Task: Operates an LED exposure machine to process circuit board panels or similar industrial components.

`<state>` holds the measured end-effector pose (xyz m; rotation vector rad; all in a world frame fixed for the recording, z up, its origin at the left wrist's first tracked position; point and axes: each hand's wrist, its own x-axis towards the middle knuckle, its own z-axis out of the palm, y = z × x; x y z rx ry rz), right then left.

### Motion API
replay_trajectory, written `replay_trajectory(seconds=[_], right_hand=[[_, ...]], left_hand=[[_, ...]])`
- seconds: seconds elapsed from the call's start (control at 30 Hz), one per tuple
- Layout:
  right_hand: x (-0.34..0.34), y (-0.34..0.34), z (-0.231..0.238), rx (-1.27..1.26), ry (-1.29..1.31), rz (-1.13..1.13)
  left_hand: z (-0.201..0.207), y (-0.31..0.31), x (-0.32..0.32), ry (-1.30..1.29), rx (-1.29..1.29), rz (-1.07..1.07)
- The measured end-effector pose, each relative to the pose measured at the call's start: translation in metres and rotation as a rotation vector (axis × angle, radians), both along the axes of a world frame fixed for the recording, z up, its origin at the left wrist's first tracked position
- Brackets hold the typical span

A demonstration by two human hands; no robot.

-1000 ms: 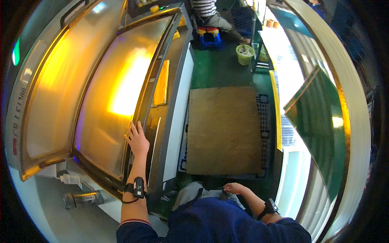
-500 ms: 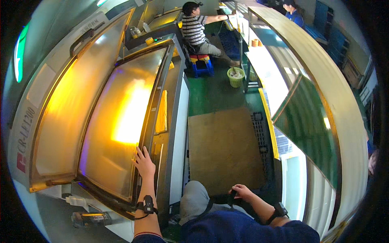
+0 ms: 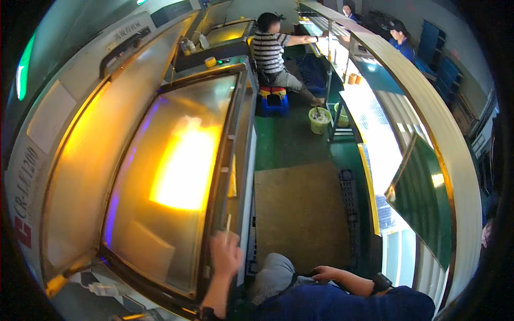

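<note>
The left hand (image 3: 226,253) lays spread, released fingers on the metal frame (image 3: 217,176) of the smooth, yellow-lit glass panel (image 3: 171,176), while the right hand (image 3: 323,274) rests loosely curled, empty.

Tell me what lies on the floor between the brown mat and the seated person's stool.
Head view: only bare green floor lies between the brown mat and the stool. Two pale buckets stand off to the right of that stretch.

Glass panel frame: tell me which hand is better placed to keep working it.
Left, probably. The left hand is already up against the glass panel frame at its lower edge, while the right hand rests low by the person's lap, away from the machine.
</note>
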<state>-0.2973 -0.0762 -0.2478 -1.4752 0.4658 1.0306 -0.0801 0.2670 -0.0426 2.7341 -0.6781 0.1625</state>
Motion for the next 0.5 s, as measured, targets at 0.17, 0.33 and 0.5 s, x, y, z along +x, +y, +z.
replay_trajectory(seconds=[0.17,0.33,0.5], right_hand=[[0.075,0.017,0.084,-0.114,-0.238,-0.355],[0.136,0.024,0.148,-0.201,-0.304,-0.134],[0.189,0.017,0.126,-0.525,-0.077,0.768]], left_hand=[[-0.157,-0.001,-0.136,0.987,-0.851,-0.005],[-0.072,0.006,-0.082,1.627,-0.798,-0.109],[-0.026,0.01,-0.039,1.619,-0.969,0.095]])
